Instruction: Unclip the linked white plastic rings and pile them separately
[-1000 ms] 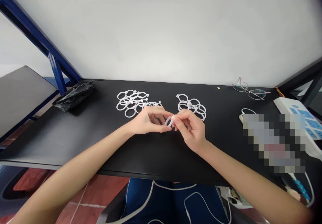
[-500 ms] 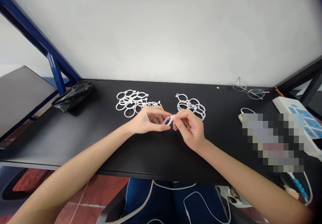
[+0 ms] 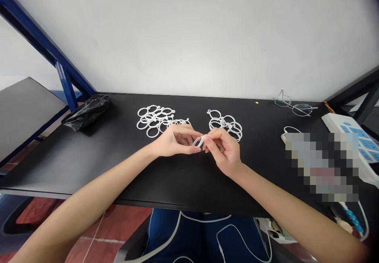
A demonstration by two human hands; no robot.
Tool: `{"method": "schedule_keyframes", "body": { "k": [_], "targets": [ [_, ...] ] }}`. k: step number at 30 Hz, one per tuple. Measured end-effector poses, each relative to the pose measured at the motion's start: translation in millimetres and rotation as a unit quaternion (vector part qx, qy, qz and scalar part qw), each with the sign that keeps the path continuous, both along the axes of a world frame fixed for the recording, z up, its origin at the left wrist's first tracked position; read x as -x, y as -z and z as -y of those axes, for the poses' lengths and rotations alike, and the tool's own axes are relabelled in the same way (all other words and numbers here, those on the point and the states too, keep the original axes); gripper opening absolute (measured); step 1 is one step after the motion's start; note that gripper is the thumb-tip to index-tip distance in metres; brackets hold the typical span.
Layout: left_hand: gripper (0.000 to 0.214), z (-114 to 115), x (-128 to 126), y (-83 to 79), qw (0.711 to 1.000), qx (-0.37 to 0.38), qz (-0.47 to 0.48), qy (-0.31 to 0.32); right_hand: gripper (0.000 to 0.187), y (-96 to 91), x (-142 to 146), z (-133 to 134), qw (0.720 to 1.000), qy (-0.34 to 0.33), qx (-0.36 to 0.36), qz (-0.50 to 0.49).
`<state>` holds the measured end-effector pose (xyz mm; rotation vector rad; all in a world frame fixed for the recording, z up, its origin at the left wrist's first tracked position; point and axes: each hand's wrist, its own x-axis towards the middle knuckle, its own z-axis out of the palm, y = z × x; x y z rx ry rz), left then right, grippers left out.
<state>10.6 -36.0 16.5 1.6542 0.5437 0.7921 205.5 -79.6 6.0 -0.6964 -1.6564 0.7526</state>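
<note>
Smooth black desk (image 3: 177,180), pale wall (image 3: 183,38) behind.
Left hand (image 3: 174,140) spans a curved white piece (image 3: 201,141), grip half-parted; right hand (image 3: 224,150) pinches its top; knobbed rings (image 3: 154,118) lie beyond.

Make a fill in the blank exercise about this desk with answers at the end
The left hand and right hand hold a ring-like piece coloured ____.
The loose rings lie on the desk in ____ groups.
The plastic bag at the desk's left is coloured ____.
Near the wall, at the right, lies a pair of ____.
Missing words: white; two; black; eyeglasses.
</note>
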Motion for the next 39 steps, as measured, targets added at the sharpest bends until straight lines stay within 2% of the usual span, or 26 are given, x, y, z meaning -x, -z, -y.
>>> {"method": "schedule_keyframes", "body": {
  "k": [7,11,16,22,25,31,33,35,37,39],
  "targets": [
    [0.037,2.9,-1.8,-3.4,0.999,0.006,0.036,0.011,0.009,2.4,0.3,0.0,0.999,0.027,-0.044,0.006],
    [0.039,5.4,-2.4,-7.3,0.998,0.003,0.056,0.011,0.031,5.1,-1.4,-1.9,0.998,0.018,-0.065,-0.001],
    [0.039,3.7,-1.9,-5.3,0.998,0.024,0.053,0.0,0.038,5.9,-6.5,-5.2,0.998,0.016,-0.055,-0.009],
    [0.038,0.1,-0.8,-1.3,0.998,0.045,0.023,-0.036,0.037,8.0,-9.7,-7.5,0.998,0.043,-0.041,0.003],
    [0.038,-0.7,-0.2,-1.1,0.997,0.053,0.015,-0.044,0.035,8.4,-8.2,-9.5,0.996,0.083,-0.038,0.018],
    [0.041,-10.9,2.3,2.2,0.988,0.069,0.03,-0.137,0.027,4.5,-18.7,-25.4,0.96,0.269,-0.068,0.039],
    [0.04,-15.8,4.9,2.6,0.983,0.025,0.011,-0.182,0.028,3.5,-28.2,-34.2,0.945,0.305,-0.059,0.099],
    [0.037,-19.4,8.0,2.1,0.969,-0.067,-0.048,-0.234,0.023,4.9,-37.9,-43.0,0.928,0.317,-0.058,0.185],
    [0.034,-21.5,10.8,1.8,0.939,-0.161,-0.127,-0.274,0.012,9.0,-45.7,-50.1,0.912,0.31,-0.05,0.263],
    [0.033,-23.1,12.8,3.2,0.912,-0.216,-0.195,-0.287,0.01,14.0,-50.3,-54.4,0.904,0.297,-0.03,0.307]
  ]
}}
